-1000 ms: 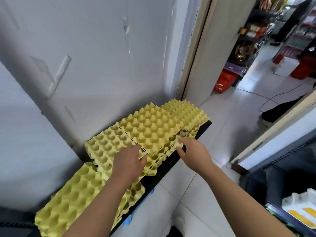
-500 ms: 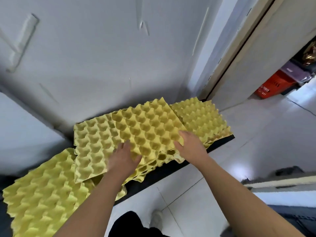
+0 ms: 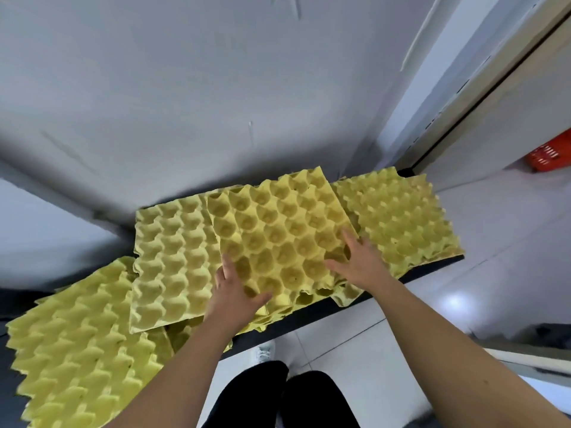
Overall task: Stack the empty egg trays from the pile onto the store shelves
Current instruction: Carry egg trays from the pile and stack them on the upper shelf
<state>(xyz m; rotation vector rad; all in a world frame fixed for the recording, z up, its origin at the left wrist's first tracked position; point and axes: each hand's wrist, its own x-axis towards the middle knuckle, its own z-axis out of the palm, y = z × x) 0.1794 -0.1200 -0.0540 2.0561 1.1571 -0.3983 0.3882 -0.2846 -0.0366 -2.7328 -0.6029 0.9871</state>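
Head — left hand (image 3: 233, 293), right hand (image 3: 363, 264) press dimpled pulp tray (image 3: 278, 233).

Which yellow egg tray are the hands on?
Find the black ledge under the grey wall, covered with yellow egg trays. The one is the crooked top tray in the middle, overlapping its neighbours; only it has the left hand and right hand on it.
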